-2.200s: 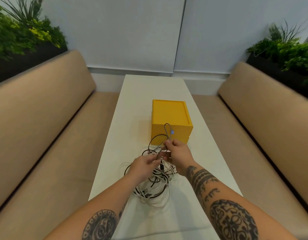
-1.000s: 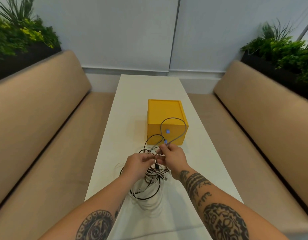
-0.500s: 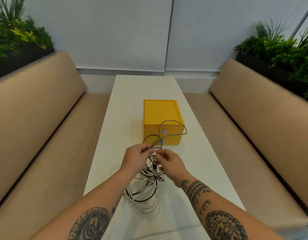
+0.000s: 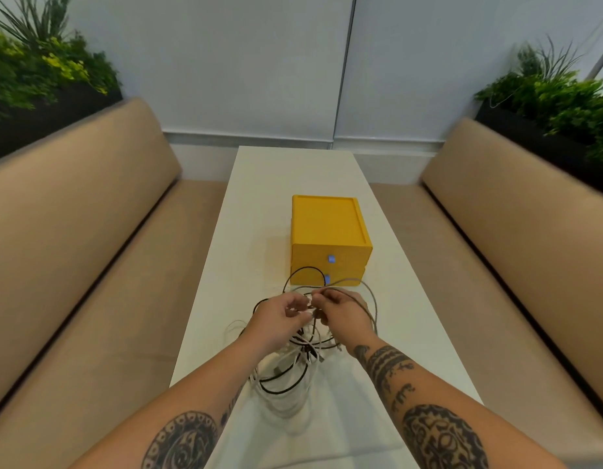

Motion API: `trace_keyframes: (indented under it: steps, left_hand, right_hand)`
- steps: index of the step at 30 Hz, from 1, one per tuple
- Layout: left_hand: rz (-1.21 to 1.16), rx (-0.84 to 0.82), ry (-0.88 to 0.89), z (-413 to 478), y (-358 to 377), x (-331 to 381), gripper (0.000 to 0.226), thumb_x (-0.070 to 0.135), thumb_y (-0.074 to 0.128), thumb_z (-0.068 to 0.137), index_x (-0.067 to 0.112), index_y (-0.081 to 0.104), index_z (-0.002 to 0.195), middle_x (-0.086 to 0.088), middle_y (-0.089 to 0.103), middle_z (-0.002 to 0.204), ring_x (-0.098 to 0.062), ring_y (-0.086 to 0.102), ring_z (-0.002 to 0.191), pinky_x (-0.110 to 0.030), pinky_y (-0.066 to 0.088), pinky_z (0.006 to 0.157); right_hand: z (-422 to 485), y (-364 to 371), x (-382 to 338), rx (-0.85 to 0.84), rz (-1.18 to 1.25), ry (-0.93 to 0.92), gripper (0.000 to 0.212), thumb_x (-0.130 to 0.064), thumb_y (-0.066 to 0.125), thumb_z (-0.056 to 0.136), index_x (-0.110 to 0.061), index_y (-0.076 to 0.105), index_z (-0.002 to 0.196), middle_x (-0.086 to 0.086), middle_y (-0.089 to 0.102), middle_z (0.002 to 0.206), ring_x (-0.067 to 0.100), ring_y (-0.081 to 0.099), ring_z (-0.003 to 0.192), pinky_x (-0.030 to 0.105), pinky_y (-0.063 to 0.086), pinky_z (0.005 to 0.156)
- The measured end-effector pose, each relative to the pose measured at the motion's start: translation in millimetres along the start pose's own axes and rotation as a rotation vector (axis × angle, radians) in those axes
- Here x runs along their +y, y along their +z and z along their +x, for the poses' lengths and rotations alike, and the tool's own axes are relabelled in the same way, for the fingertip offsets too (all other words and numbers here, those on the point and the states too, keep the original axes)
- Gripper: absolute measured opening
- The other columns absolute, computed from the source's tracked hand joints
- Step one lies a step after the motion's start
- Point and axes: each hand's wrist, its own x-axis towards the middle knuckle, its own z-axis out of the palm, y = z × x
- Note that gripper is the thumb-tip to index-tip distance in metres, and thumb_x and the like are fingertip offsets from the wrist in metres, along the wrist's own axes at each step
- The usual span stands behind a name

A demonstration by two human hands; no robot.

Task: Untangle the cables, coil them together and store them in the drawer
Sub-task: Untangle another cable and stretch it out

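Item: tangled cables [image 4: 293, 365], black, white and grey, on the table [image 4: 259, 204] toward its near edge. Our left hand [image 4: 280, 321] and right hand [image 4: 345, 316], fingers curled, pinch strands above it. Yellow drawer unit [image 4: 328, 231], drawers closed, table centre.

Black, white and grey cables [image 4: 293, 370] lie tangled in one heap on the near half of the table [image 4: 276, 184], midway between its long edges, with the upper loops raised. A yellow two-drawer unit [image 4: 327, 225] stands just beyond, both drawers shut.
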Motion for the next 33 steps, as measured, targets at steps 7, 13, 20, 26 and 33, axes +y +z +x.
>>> trace_keyframes:
  steps: [7, 13, 20, 26, 33]
  left_hand:
    - [0.135, 0.132, -0.036, -5.7, 19.4, -9.0, 0.011, 0.035, 0.071, 0.088, 0.03, 0.074, 0.097, 0.011, 0.07, 0.093, -0.006, 0.064, 0.086, -0.02, 0.047, 0.072]
    - [0.269, 0.122, 0.071, -0.6, 25.0, -11.5, 0.019, 0.048, 0.071, 0.083, 0.037, 0.072, 0.098, 0.019, 0.057, 0.101, -0.002, 0.056, 0.088, -0.02, 0.044, 0.073]
    - [0.048, 0.179, 0.114, 1.5, 32.4, 12.1, 0.009, 0.039, 0.07, 0.088, 0.031, 0.075, 0.091, 0.018, 0.07, 0.077, 0.002, 0.062, 0.071, -0.027, 0.051, 0.069]
    - [0.131, 0.092, 0.06, 6.7, 27.6, 12.2, 0.009, 0.035, 0.065, 0.092, 0.03, 0.071, 0.098, 0.013, 0.073, 0.087, -0.006, 0.067, 0.081, -0.029, 0.054, 0.076]
    - [-0.054, 0.158, -0.015, 13.6, 18.5, 28.5, 0.011, 0.03, 0.067, 0.092, 0.024, 0.073, 0.086, 0.014, 0.071, 0.076, 0.004, 0.062, 0.072, -0.018, 0.041, 0.059]
  right_hand:
    - [8.7, -6.0, -15.7, 0.06, 0.226, 0.049, 0.022, -0.02, 0.06, 0.097, -0.004, 0.066, 0.083, 0.006, 0.068, 0.079, 0.016, 0.061, 0.063, 0.037, 0.055, 0.067]
    - [15.1, -14.8, -18.9, 0.182, 0.191, 0.08, 0.03, -0.041, 0.063, 0.087, -0.014, 0.067, 0.076, 0.017, 0.068, 0.081, 0.02, 0.055, 0.06, 0.045, 0.057, 0.065]
    - [15.2, -20.1, -23.3, 0.079, 0.27, 0.116, 0.031, -0.03, 0.065, 0.093, -0.001, 0.066, 0.083, 0.009, 0.064, 0.068, 0.021, 0.055, 0.06, 0.044, 0.053, 0.072]
    - [14.4, -24.6, -31.3, 0.125, 0.394, 0.061, 0.025, -0.027, 0.066, 0.094, -0.009, 0.065, 0.077, 0.012, 0.068, 0.076, 0.018, 0.059, 0.062, 0.039, 0.056, 0.074]
    - [0.0, -21.2, -10.9, 0.128, 0.149, -0.071, 0.023, -0.032, 0.064, 0.095, -0.023, 0.066, 0.116, -0.003, 0.072, 0.102, 0.009, 0.07, 0.086, 0.034, 0.059, 0.078]
